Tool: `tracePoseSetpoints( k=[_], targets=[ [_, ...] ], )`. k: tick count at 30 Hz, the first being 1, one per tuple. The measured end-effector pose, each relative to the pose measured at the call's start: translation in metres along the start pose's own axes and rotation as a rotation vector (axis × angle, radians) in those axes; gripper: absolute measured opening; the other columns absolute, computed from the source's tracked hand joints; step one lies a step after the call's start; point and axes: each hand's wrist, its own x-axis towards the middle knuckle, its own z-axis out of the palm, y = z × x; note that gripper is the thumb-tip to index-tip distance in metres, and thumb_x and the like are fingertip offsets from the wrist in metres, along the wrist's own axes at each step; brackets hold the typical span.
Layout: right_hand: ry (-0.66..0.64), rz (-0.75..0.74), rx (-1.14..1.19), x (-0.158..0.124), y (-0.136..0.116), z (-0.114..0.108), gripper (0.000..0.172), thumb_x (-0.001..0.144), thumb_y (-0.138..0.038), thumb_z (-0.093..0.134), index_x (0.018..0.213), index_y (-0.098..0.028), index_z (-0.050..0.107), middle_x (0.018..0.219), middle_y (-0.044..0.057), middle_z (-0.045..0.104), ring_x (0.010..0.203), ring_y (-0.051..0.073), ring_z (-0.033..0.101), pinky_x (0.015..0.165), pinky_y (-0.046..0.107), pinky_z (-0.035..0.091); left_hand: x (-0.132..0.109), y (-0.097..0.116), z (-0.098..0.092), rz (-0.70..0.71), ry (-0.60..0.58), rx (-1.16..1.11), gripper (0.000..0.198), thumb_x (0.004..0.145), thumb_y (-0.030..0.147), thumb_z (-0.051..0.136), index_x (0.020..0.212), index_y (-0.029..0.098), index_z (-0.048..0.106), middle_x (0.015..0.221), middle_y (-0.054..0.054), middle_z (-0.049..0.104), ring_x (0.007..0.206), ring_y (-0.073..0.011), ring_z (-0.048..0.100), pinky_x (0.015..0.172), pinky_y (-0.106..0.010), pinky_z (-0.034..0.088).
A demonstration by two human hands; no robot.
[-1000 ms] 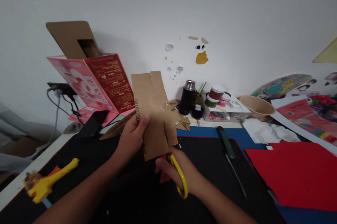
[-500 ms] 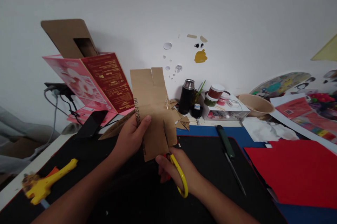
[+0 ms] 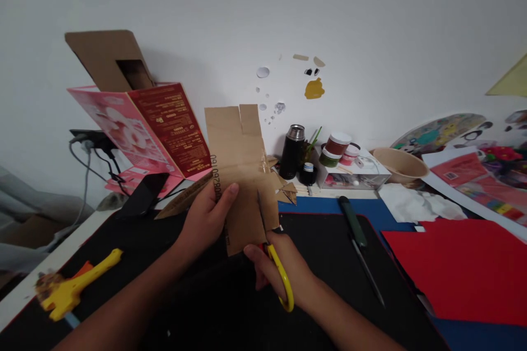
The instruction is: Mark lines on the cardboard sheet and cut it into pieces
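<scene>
My left hand (image 3: 208, 213) grips a piece of brown cardboard (image 3: 241, 170) by its left edge, thumb on the near face. The cardboard stands upright above the black mat (image 3: 325, 279), with a short slit at its top edge and a longer one rising from the bottom. My right hand (image 3: 284, 263) is closed around scissors (image 3: 284, 279) with a yellow handle loop. One blade lies along the lower slit; the other is hidden behind the cardboard.
A green-handled tool with a thin pointed shaft (image 3: 358, 235) lies on the mat, and red paper (image 3: 461, 268) lies to the right. At left are a yellow giraffe figure (image 3: 69, 293) and a phone (image 3: 144, 197). A black thermos (image 3: 292, 153) stands behind.
Both hands still hold the cardboard and scissors. The cardboard has shifted very slightly right, and the fingers of my right hand behind the scissors have moved a little.
</scene>
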Motion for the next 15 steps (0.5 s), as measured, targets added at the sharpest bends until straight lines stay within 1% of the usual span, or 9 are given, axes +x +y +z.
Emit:
tracePoseSetpoints(
  k=[4,9,12,15],
  targets=[
    [0.019,0.027,-0.04,-0.0001,-0.0002,-0.0007,0.047,0.098,-0.067,0.063,0.09,-0.021,0.062,0.052,-0.004,0.06,0.042,0.015,0.062,0.041,0.021,0.046,0.0004,0.0002,0.0008,0.009,0.016,0.01,0.045,0.095,0.062,0.063,0.111,0.023,0.075,0.11,-0.009,0.08,0.106,-0.0332,0.072,0.098,-0.046,0.055],
    [0.044,0.054,-0.033,0.0011,0.0025,0.0006,0.053,0.094,-0.072,0.066,0.095,-0.019,0.065,0.05,-0.005,0.058,0.038,0.015,0.06,0.036,0.021,0.044,0.0023,0.0013,0.0031,0.031,0.036,0.008,0.041,0.094,0.06,0.063,0.107,0.023,0.075,0.108,-0.01,0.08,0.106,-0.0332,0.072,0.099,-0.046,0.055],
    [0.046,0.063,-0.017,0.0023,0.0045,0.0009,0.055,0.093,-0.074,0.066,0.098,-0.019,0.066,0.051,-0.005,0.058,0.038,0.016,0.06,0.035,0.022,0.044,0.0027,0.0006,0.0047,0.018,0.046,-0.001,0.041,0.094,0.06,0.063,0.107,0.022,0.074,0.107,-0.01,0.08,0.107,-0.0332,0.072,0.098,-0.046,0.055],
    [0.051,0.078,-0.028,0.0032,0.0033,0.0012,0.056,0.093,-0.075,0.065,0.098,-0.019,0.066,0.05,-0.005,0.057,0.037,0.015,0.059,0.034,0.021,0.04,0.0025,-0.0007,0.0064,-0.003,0.056,-0.027,0.043,0.092,0.062,0.065,0.104,0.022,0.073,0.106,-0.009,0.08,0.106,-0.0331,0.072,0.097,-0.046,0.056]
  ],
)
